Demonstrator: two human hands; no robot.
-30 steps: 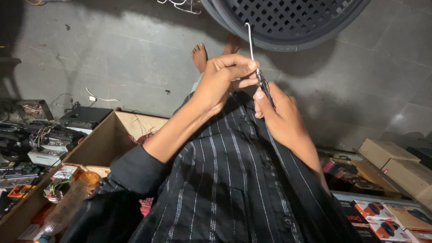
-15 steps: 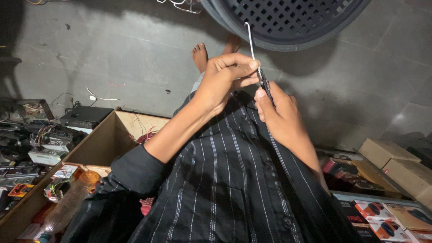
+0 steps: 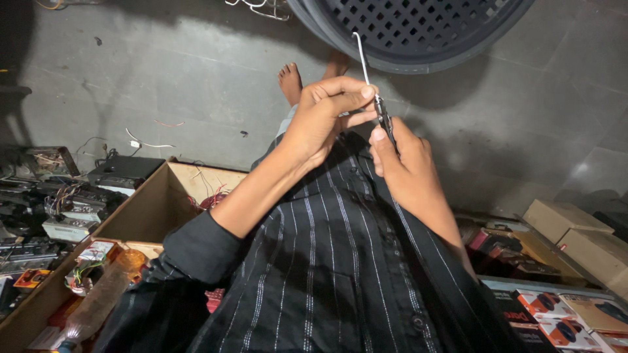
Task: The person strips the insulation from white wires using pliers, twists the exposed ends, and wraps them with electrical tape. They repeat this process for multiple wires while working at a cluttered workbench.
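Note:
My left hand [image 3: 325, 117] pinches a thin white wire [image 3: 362, 55] that rises straight up toward the dark latticed chair. My right hand [image 3: 402, 163] grips a small dark cutting tool [image 3: 384, 121], whose jaws meet the wire just below my left fingertips. Both hands are raised above my lap, over a black shirt [image 3: 327, 261] with thin white stripes. My bare feet [image 3: 291, 78] show on the grey floor beyond the hands.
An open cardboard box [image 3: 157, 202] with loose wires stands at my left, beside a pile of electronic boards [image 3: 59, 209]. Closed cartons [image 3: 575, 235] and printed small boxes [image 3: 556, 314] lie at the right. A dark plastic chair [image 3: 418, 33] is ahead.
Both hands have stayed almost where they were; the wire and tool hold the same pose with only a slight shift.

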